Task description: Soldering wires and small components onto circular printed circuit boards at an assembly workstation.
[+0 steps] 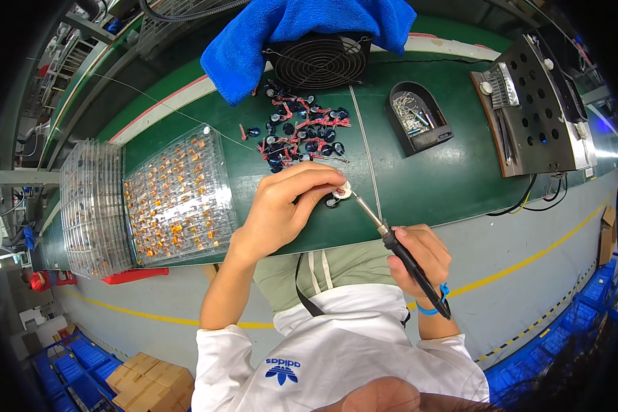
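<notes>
My left hand [279, 206] is closed, its thumb and forefinger pinching a small round white part [343, 190] above the near side of the green bench. In my right hand [424, 255] is a soldering iron [406, 259] with a black handle, gripped like a pen. Its metal tip slants up to the left and reaches the edge of the white part; whether it touches cannot be made out. Just beneath the left fingertips lies a small dark round piece [332, 202]. Beyond the hands spreads a pile of dark round components with pink-red wires [302, 130].
A black fan [319, 63] draped with a blue towel [233, 60] stands at the back. Left are clear trays [223, 172] of orange parts and a tray stack [93, 206]. Rightward sit a black bin [429, 141] of metal pieces and a perforated metal box [539, 113].
</notes>
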A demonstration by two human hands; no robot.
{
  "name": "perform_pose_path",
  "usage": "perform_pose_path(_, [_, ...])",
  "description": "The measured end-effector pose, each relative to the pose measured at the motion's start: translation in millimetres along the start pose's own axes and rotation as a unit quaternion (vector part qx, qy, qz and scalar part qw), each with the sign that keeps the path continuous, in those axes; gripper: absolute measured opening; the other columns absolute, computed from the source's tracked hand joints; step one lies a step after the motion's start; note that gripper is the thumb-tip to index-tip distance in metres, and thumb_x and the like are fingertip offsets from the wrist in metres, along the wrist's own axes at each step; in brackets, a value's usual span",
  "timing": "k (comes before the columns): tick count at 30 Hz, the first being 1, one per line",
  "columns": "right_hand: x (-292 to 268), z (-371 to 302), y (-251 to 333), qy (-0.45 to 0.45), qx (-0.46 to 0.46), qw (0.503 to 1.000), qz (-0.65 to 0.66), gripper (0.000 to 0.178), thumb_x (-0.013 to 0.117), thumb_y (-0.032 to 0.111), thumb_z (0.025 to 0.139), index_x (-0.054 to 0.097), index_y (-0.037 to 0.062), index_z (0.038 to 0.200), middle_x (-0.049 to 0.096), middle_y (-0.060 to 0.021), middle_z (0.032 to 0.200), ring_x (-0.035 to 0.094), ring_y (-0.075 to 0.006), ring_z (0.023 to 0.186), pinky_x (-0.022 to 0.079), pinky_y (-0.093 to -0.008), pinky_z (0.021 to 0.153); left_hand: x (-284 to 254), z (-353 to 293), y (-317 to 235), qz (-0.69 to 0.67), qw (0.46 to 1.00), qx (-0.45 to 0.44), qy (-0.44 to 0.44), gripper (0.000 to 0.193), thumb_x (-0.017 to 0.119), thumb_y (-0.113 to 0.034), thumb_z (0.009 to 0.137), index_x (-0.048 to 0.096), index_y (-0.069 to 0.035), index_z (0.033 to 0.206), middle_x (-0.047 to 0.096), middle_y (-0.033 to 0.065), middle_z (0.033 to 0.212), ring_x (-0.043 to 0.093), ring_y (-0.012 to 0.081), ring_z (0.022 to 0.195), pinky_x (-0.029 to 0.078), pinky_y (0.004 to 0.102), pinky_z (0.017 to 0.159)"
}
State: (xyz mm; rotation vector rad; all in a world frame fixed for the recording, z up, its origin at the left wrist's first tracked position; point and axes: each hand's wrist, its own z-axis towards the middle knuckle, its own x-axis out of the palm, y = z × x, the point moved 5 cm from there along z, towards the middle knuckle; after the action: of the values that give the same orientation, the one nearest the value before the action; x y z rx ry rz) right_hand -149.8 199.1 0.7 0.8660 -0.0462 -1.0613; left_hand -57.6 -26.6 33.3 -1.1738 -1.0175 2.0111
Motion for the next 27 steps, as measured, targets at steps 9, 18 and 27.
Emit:
perform_pose_path(9, [-1,-19,-22,-0.12,0.153,0.981,0.016,0.067,0.053,0.045,0.109,0.049,-0.0081,0.149,0.073,-0.0132,0.094,0.063,-0.0193,0.076,0.054,-0.035,0.071,0,-18,-9,0.041,0.993,0.11,-0.032,0.026,0.067,0.01,0.088,0.07,0.0,0.112,0.071,0.0144,0.111,0.069,0.034,0.101,0.058,0.0422,0.088])
perform_pose_path(18, [33,21,-27,-0.111,0.136,0.981,0.08,0.052,0.056,0.028,0.108,0.052,-0.0099,0.144,0.072,-0.016,0.098,0.063,-0.0197,0.074,0.053,-0.033,0.07,-195,-107,-69,0.274,0.933,-0.04,-0.229,0.023,0.076,0.005,0.086,0.076,-0.001,0.108,0.075,0.0117,0.109,0.074,0.0256,0.103,0.058,0.0352,0.091])
perform_pose_path(27, [39,29,-32,-0.104,0.137,0.984,0.043,0.046,0.055,0.013,0.104,0.054,-0.0097,0.144,0.071,-0.0135,0.094,0.062,-0.0163,0.073,0.052,-0.0305,0.069,-494,-248,4,0.398,0.768,-0.181,-0.468,0.018,0.072,0.001,0.089,0.075,0.004,0.106,0.08,0.0108,0.099,0.077,0.0188,0.094,0.06,0.0308,0.088])
